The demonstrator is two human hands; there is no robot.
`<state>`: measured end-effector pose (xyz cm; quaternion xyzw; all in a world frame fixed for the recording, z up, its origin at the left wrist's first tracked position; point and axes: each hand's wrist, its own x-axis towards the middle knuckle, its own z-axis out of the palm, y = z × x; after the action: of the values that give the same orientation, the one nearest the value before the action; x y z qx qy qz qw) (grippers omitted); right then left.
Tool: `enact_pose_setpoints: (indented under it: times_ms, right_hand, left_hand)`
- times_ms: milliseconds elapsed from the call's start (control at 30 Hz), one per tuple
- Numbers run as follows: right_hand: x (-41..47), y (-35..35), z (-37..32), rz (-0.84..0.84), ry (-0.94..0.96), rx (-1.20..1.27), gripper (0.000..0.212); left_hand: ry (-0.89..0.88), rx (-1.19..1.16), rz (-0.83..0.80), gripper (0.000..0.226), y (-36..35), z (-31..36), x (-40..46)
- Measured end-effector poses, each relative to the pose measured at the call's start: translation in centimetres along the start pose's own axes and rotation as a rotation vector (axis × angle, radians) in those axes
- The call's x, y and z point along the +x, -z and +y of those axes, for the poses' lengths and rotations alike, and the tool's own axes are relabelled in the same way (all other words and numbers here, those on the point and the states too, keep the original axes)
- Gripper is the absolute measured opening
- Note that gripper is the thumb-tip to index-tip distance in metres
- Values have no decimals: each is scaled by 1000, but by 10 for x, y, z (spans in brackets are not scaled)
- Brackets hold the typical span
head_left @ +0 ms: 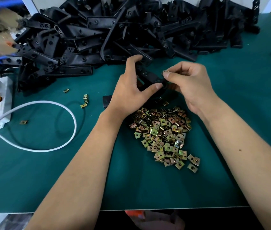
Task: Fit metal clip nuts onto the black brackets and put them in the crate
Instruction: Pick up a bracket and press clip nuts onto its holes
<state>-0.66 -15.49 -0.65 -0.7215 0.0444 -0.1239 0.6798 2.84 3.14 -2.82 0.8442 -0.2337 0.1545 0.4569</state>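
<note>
Above the heap of clip nuts [163, 135] on the green mat [148, 185], the left hand [131, 87] grips a black bracket [149, 77], thumb beneath and fingers curled over its far end, so its free end faces the other hand. The right hand [186, 82] pinches one clip nut [164, 72] between thumb and forefinger right at that end, apparently to slide it on. Keeping the loose nuts just beneath both wrists probably makes each pick short, while the pile of unfitted brackets [123, 30] lies behind, within the left hand's reach. A few stray nuts [85, 101] sit beside a white cable [51, 103]. No crate is in view.
</note>
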Motion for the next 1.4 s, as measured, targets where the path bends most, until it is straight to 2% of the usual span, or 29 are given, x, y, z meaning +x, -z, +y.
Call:
enact_pose_setpoints:
  times_ms: [100,167,333,567,700,933,1067,1400]
  right_hand:
    - [2,0,0,49,22,17,22]
    - [4,2,1,74,35,45,25]
    - [7,4,4,29,-15,37,7]
    - [5,3,2,-6,108,55,13]
    - [3,2,-1,17,171,27,5]
    - [3,-1,-2,-65,210,-78,24]
    - [2,-1,-2,-13,206,-54,14]
    - [3,-1,-2,-52,204,-45,14]
  left_hand:
    - [15,31,26,80,-1,1,1]
    - [17,54,23,82,-1,1,0]
    - [14,53,7,80,0,2,0]
    - [-56,-4,-25,62,2,7,-1]
    - [-69,-2,-25,67,0,11,-1]
    - [-89,13,-26,73,-8,18,-2]
    - [-99,6,-26,73,-9,18,-1]
    - [-86,-16,-34,75,-9,18,-2]
